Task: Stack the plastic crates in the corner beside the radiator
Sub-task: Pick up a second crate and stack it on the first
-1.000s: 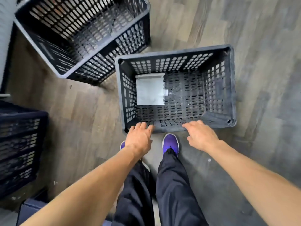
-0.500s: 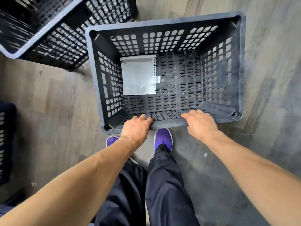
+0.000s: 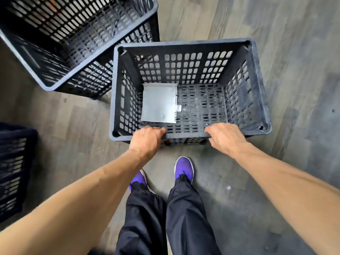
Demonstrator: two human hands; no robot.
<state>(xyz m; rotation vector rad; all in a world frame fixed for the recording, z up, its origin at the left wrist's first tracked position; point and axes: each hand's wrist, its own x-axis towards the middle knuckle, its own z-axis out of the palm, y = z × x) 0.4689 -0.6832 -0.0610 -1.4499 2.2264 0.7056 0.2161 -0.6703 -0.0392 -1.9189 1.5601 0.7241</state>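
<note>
Now: open crate [image 3: 261,85] gripped two-handed at its near rim.
Left to right: dark crate [image 3: 14,172] at frame edge; second crate [image 3: 73,43] angled, corner just beside the gripped one; left hand [image 3: 147,140] clenched over rim; grey sheet [image 3: 159,103] lying inside; right hand [image 3: 224,138] clenched likewise, set apart, probably for a level lift. Radiator unseen.

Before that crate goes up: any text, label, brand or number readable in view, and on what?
None can be read. The paper sheet inside the crate that the left hand and right hand grip looks blank. The upper-left crate, the left-edge crate and the purple shoes show no legible marking.
</note>
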